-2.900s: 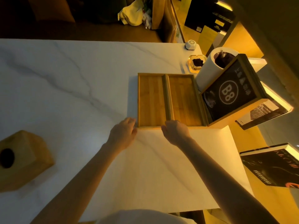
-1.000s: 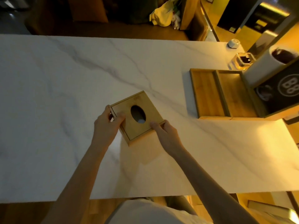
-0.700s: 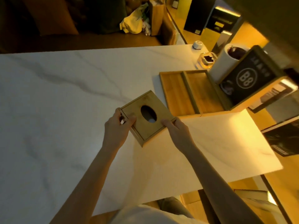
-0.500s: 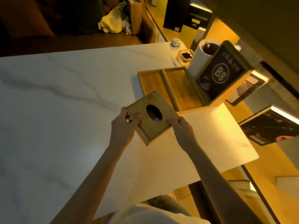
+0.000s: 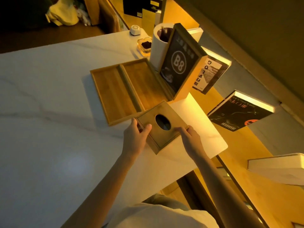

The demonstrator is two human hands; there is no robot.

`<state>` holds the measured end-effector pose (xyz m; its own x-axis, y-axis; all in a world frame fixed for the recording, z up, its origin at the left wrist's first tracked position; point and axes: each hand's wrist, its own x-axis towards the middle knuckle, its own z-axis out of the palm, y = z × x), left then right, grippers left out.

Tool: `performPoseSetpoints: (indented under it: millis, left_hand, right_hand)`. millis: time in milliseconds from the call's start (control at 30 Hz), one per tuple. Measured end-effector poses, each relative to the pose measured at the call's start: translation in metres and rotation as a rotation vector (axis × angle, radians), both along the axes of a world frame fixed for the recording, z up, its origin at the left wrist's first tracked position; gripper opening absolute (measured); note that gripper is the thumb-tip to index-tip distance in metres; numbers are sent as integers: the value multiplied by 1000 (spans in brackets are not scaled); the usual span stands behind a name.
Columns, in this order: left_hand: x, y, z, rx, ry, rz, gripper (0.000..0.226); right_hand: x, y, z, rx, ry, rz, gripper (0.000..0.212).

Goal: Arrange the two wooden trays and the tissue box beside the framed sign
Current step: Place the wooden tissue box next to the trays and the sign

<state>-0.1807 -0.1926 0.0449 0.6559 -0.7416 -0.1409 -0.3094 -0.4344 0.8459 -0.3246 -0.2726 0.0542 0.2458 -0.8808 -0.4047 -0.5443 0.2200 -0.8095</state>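
Note:
A wooden tissue box with an oval hole in its top is held between both hands, just in front of the trays. My left hand grips its left corner and my right hand its right corner. Two wooden trays lie side by side on the white marble table: the left tray and the right tray. The right tray touches the base of the framed sign, a dark panel marked "B8" in a wooden frame. The box's far corner overlaps the trays' near edge in view.
Behind the sign stand a white cylinder, a glass ashtray and a small white device. Books lean on lit shelves to the right, past the table's right edge. A white box lies lower right.
Both hands took the tissue box from the table's left side and carried it right toward the trays. It has moved closer to the trays' near edge since half a second ago.

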Motion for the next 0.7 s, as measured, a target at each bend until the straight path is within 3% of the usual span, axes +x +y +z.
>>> performPoseSetpoints:
  millis: [200, 567, 633, 700]
  left_hand:
    - [-25, -31, -22, 11, 46, -54, 51]
    - [-38, -46, -34, 88, 74, -80, 57]
    - [-41, -46, -30, 101, 89, -86, 64]
    - [-49, -43, -23, 103, 44, -78, 75]
  right_hand:
    - [-27, -25, -17, 8, 7, -54, 28]
    - [-39, -46, -32, 45, -7, -43, 33]
    - [-40, -47, -32, 67, -46, -26, 40]
    - [-43, -47, -31, 37, -68, -11, 60]
